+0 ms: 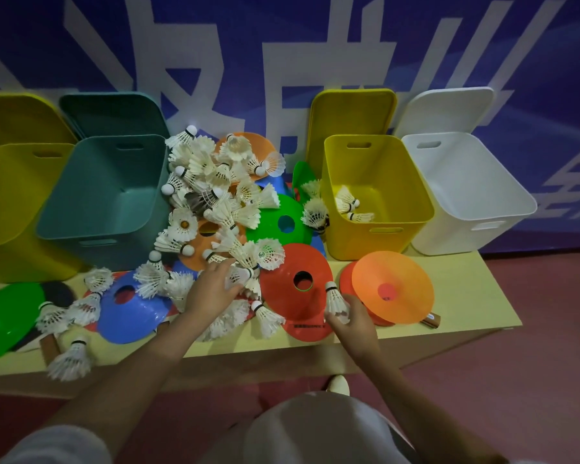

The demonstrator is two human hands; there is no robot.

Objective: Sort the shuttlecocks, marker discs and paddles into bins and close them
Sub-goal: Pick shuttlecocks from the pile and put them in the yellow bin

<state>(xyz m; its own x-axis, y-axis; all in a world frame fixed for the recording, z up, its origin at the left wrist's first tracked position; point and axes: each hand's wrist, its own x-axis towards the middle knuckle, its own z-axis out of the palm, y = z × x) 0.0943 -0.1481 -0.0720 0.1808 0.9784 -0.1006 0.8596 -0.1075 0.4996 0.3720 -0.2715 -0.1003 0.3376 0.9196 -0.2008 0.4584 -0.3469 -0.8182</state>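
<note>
The shuttlecock (335,301) I hold in my right hand (350,321) stands nearly upright, cork up and feathers down into my curled fingers, which pinch its skirt just over the near rim of the red disc (297,289). The yellow bin (375,199) that already has a few shuttlecocks on its floor lies straight ahead and slightly right of this hand, so I judge the right arm is the one to carry it there. My left hand (213,289) reaches into the pile in the middle of the bench, fingers spread and curling onto another shuttlecock (240,274); I cannot tell whether it is gripped yet. The teal bin (108,195), the white bin (466,195) and the far-left yellow bin (10,195) look empty, every lid tipped back against the wall, discs and paddle handles scattered on the bench
</note>
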